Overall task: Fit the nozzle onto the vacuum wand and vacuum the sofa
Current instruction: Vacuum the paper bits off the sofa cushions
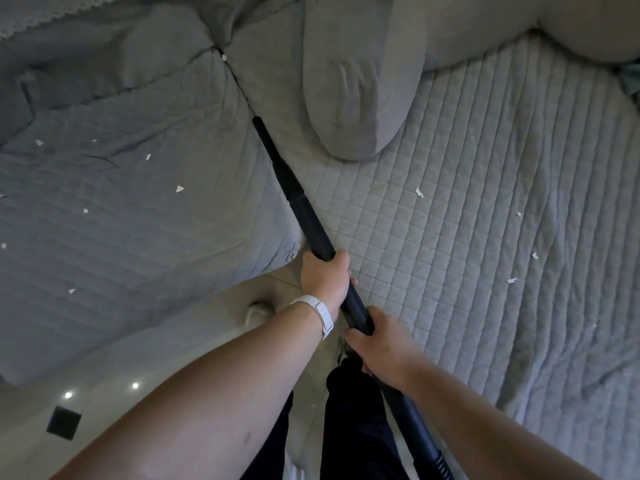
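A long black vacuum wand [308, 223] runs from my hands up to a narrow black nozzle [266, 136]. The nozzle's tip sits in the crease between two grey quilted sofa seats [467, 220]. My left hand [325, 275] grips the wand at its middle and wears a white wristband. Just below it, my right hand [377, 341] grips the wand's lower end, where the ribbed hose [440, 459] begins. Small white paper scraps [178, 189] lie scattered over both seats.
A grey cushion [356, 84] leans on the sofa back, right of the nozzle. More back cushions [104, 57] fill the upper left. A glossy pale floor [138, 358] shows at lower left with a dark square floor drain [64, 423]. A pale slipper [258, 311] lies near the sofa edge.
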`<move>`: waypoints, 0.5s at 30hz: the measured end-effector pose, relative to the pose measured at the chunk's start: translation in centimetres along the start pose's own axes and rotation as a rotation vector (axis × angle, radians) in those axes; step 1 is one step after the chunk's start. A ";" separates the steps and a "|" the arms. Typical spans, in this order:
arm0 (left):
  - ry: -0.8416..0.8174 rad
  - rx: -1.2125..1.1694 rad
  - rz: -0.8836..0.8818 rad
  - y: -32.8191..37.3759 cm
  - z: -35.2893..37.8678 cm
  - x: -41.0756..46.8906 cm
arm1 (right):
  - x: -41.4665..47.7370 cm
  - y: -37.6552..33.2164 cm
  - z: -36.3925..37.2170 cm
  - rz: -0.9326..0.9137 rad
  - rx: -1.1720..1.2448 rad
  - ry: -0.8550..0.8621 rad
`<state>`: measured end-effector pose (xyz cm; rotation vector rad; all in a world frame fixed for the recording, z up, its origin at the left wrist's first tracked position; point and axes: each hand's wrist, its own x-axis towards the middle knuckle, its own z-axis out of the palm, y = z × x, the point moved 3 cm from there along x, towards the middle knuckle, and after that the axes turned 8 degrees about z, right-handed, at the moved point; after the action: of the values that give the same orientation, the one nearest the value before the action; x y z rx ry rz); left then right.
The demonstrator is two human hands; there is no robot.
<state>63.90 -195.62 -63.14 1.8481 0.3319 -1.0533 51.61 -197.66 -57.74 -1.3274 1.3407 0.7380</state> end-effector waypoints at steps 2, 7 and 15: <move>-0.006 0.019 -0.003 -0.8 0.4 0.3 | 0.3 0.7 0.1 0.017 0.009 -0.002; -0.015 0.020 -0.044 -2.2 0.5 0.6 | 1.3 1.9 0.8 0.069 -0.001 -0.019; -0.018 0.000 -0.041 -2.9 -0.1 2.7 | 2.9 1.2 1.6 0.058 -0.004 -0.041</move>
<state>63.77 -194.61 -66.93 1.8372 0.3608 -1.0978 51.43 -196.84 -61.14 -1.2746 1.3504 0.8042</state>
